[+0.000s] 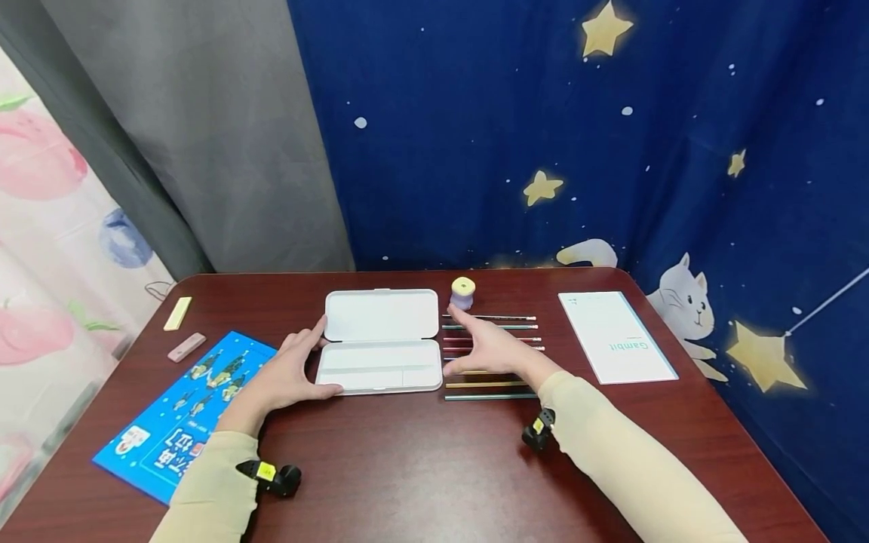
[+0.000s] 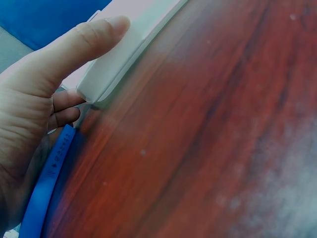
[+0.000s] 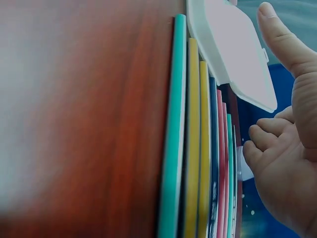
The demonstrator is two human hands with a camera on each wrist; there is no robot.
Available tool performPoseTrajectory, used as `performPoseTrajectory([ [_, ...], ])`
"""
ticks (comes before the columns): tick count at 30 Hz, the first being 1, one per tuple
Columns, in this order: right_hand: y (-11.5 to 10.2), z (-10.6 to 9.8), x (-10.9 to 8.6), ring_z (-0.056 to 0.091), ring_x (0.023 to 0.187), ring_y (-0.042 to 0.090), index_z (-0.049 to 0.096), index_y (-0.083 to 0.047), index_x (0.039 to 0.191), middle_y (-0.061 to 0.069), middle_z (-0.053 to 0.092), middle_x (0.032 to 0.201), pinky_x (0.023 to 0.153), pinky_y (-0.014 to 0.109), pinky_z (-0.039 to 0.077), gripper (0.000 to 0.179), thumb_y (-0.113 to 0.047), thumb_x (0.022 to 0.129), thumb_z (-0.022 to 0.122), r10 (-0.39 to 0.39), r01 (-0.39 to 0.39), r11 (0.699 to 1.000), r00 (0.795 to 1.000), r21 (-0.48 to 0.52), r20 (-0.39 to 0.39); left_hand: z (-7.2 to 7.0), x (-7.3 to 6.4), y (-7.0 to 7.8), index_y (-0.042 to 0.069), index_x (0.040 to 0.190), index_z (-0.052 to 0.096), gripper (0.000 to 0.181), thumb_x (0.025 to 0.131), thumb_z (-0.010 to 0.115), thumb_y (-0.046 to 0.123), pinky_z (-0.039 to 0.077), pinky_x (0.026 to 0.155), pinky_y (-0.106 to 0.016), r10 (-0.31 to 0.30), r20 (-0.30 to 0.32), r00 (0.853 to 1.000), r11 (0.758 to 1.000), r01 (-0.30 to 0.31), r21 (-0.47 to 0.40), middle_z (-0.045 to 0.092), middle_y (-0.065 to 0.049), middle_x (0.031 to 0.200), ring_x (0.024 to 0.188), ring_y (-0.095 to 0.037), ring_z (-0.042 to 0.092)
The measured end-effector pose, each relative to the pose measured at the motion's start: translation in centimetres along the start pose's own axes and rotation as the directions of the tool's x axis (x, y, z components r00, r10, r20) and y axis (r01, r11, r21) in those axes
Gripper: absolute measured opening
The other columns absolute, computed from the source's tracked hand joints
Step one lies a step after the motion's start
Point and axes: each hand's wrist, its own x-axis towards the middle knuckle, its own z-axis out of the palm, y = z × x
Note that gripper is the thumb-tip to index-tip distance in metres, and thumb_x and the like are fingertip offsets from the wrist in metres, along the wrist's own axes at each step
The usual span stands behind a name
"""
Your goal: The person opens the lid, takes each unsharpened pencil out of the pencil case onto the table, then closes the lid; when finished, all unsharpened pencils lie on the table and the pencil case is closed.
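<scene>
A white pencil case (image 1: pixel 380 379) lies open on the table, its lid (image 1: pixel 382 315) folded back. My left hand (image 1: pixel 293 369) holds the case's left end, with the thumb along the front edge and the fingers at the left side. In the left wrist view the thumb (image 2: pixel 84 42) crosses the case's front corner. My right hand (image 1: pixel 492 347) is spread over the left part of a row of pencils (image 1: pixel 492 385), beside the case's right end. Nothing is held in it; its thumb and fingers stand apart in the right wrist view. It partly hides several pencils.
Behind the right hand stands a small yellow-and-lilac object (image 1: pixel 462 292). A white notebook (image 1: pixel 618 337) lies at the right. To the left are a blue booklet (image 1: pixel 197 400), partly under the left forearm, a pinkish eraser-like block (image 1: pixel 186 347) and a pale yellow bar (image 1: pixel 178 313).
</scene>
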Motion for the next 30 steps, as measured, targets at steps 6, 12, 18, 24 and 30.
performPoseTrajectory([
  [6, -0.5, 0.2, 2.1, 0.028, 0.156, 0.025, 0.020, 0.001, 0.165, 0.016, 0.025, 0.171, 0.124, 0.045, 0.026, 0.116, -0.035, 0.081, 0.092, -0.030, 0.032, 0.997, 0.999, 0.063, -0.025, -0.1, -0.2, -0.2, 0.016, 0.170, 0.009, 0.132, 0.075, 0.083, 0.071, 0.048, 0.100, -0.057, 0.000, -0.001, 1.000, 1.000, 0.000, -0.002, 0.053, -0.005, 0.143, 0.131, -0.027, 0.039],
  [12, -0.4, 0.9, 2.9, 0.032, 0.154, 0.021, 0.017, -0.006, 0.167, 0.010, 0.031, 0.169, 0.124, 0.042, 0.026, 0.118, -0.027, 0.080, 0.093, -0.063, 0.068, 0.986, 0.997, 0.154, -0.038, -0.1, 0.0, -0.2, 0.019, 0.170, 0.009, 0.132, 0.074, 0.084, 0.070, 0.048, 0.102, -0.058, 0.004, -0.005, 1.000, 1.000, -0.004, -0.009, 0.054, -0.005, 0.143, 0.132, -0.026, 0.039],
  [18, -0.2, 1.3, 2.3, 0.034, 0.154, 0.029, 0.013, 0.001, 0.166, 0.013, 0.030, 0.169, 0.124, 0.047, 0.026, 0.119, -0.021, 0.081, 0.093, -0.051, 0.065, 0.969, 0.997, 0.237, -0.065, 0.1, 0.0, 0.0, 0.012, 0.169, 0.005, 0.138, 0.073, 0.086, 0.068, 0.050, 0.100, -0.058, -0.023, -0.002, 1.000, 1.000, 0.023, -0.019, 0.053, -0.006, 0.142, 0.135, -0.028, 0.040],
  [24, -0.4, 1.0, 1.5, 0.041, 0.150, 0.030, 0.017, -0.007, 0.168, 0.010, 0.040, 0.165, 0.122, 0.052, 0.029, 0.116, -0.018, 0.081, 0.093, -0.075, 0.097, 0.959, 0.993, 0.267, -0.092, 0.2, -0.1, 0.1, 0.012, 0.169, 0.003, 0.139, 0.073, 0.086, 0.068, 0.050, 0.100, -0.059, -0.030, -0.007, 1.000, 0.999, 0.029, -0.030, 0.054, -0.006, 0.142, 0.137, -0.029, 0.038],
  [30, -0.6, 0.6, 0.6, 0.044, 0.147, 0.031, 0.033, -0.014, 0.163, 0.008, 0.049, 0.158, 0.120, 0.056, 0.032, 0.103, -0.010, 0.079, 0.093, -0.144, 0.180, 0.937, 0.980, 0.299, -0.139, 0.2, 0.0, -0.1, 0.017, 0.169, 0.010, 0.135, 0.071, 0.087, 0.068, 0.050, 0.098, -0.056, 0.000, -0.037, 0.999, 0.999, -0.001, -0.038, 0.057, -0.004, 0.134, 0.129, -0.026, 0.041],
])
